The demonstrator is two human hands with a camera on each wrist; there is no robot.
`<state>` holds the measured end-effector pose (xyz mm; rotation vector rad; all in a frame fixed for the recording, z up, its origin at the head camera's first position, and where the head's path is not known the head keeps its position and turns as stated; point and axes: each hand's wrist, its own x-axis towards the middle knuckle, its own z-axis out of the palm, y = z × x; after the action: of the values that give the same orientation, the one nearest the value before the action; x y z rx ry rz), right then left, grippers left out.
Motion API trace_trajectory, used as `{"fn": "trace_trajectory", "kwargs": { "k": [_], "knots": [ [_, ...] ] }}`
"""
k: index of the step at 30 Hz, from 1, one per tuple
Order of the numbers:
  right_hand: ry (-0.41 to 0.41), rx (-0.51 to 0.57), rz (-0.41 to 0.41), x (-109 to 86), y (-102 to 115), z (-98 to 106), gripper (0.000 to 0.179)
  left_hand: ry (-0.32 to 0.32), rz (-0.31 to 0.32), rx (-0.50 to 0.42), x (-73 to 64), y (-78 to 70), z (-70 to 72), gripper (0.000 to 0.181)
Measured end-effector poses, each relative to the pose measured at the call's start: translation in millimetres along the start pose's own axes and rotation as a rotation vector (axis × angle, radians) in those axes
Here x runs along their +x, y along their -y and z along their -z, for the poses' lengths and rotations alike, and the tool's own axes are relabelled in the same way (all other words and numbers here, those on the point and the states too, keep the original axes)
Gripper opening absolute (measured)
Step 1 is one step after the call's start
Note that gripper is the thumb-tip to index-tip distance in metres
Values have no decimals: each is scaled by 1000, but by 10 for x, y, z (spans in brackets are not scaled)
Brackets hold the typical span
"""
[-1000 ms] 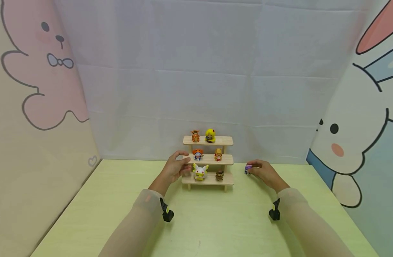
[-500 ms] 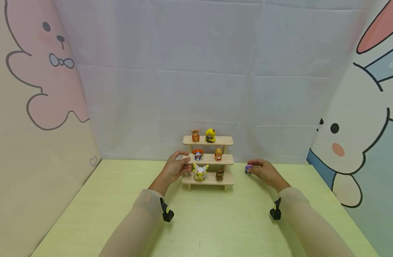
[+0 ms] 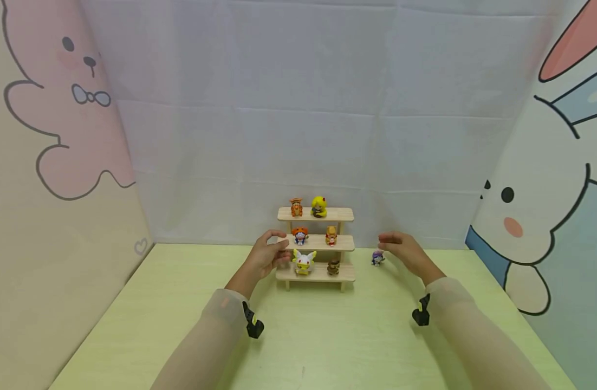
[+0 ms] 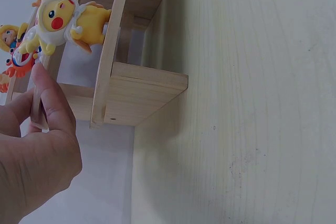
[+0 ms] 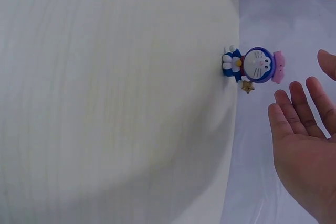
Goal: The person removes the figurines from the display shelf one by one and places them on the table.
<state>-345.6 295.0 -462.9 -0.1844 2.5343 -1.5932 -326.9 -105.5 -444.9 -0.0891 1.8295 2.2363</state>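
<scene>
A three-tier wooden display shelf [image 3: 318, 273] stands on the table, with toy figurines on each step. My left hand [image 3: 266, 257] pinches the left end of its middle board [image 4: 39, 111] between thumb and fingers. To the right of the shelf, a blue-and-white cat figurine [image 3: 377, 258] with a pink-purple hat and a gold star [image 5: 248, 86] stands upright on the table. My right hand [image 3: 403, 252] hovers just above and to the right of that figurine, fingers extended, holding nothing. In the right wrist view its palm [image 5: 310, 156] faces the figurine with a gap between them.
On the top step sit a tiger figurine [image 3: 296, 207] and a yellow-haired one [image 3: 319, 207]. An orange-hatted figurine [image 3: 300, 235] and a bear [image 3: 331, 236] share the middle; a white-hooded yellow figurine [image 3: 303, 262] and a brown one [image 3: 333, 267] the bottom. A white curtain [image 3: 298, 108] hangs behind.
My right hand has let go of the cat figurine and lifted up and slightly right, leaving it standing on the table. The left hand keeps its grip on the shelf.
</scene>
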Motion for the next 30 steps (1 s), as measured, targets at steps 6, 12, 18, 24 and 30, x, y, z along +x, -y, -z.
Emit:
{"fn": "trace_trajectory", "kwargs": {
  "k": [6,12,18,24,30],
  "knots": [
    [1,-32,73,41,218,30,54,0,0,1,26,19,10,31],
    [13,-17,102,120,423,30,54,10,-5,-6,48,32,17,31],
    [23,-9,115,151,598,32,56,14,5,-14,49,39,21,30],
    [42,39,141,178,768,12,58,16,7,-16,47,41,24,30],
    [50,61,168,186,952,-56,55,8,6,-9,35,29,10,32]
  ]
}}
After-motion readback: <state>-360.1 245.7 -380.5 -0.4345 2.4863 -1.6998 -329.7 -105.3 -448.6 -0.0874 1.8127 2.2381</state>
